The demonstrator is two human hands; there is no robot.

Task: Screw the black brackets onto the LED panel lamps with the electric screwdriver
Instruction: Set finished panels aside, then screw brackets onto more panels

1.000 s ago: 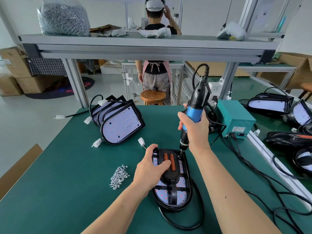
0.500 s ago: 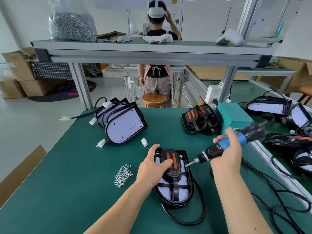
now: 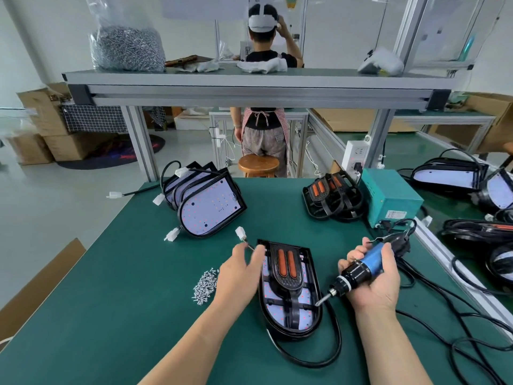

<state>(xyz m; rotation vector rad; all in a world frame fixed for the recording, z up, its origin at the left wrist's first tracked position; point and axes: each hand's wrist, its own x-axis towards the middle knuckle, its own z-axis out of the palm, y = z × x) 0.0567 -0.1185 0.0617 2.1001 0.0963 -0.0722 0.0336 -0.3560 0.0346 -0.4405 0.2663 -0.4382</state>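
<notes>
An LED panel lamp (image 3: 306, 297) lies face up on the green table (image 3: 111, 315), right in front of me. On it sits a black bracket (image 3: 286, 283) with two orange strips. My left hand (image 3: 238, 273) is at the lamp's upper left corner, fingers loosely bent, fingertips at the rim beside the thin wire of a white connector (image 3: 240, 233). My right hand (image 3: 373, 284) grips the blue and black electric screwdriver (image 3: 363, 265), which lies tilted. Its bit points down-left, just off the lamp's right edge.
A pile of small screws (image 3: 205, 284) lies left of the lamp. Bare LED panels (image 3: 208, 207) are stacked at the back left and spare brackets (image 3: 330, 195) at the back right, beside a green power box (image 3: 394, 195). Cables (image 3: 444, 323) and more lamps (image 3: 449, 175) fill the right side.
The screwdriver left the lamp's top right corner, where it stood upright, then swung down to the right and now lies tilted. My left hand came off the bracket and slid to the left edge.
</notes>
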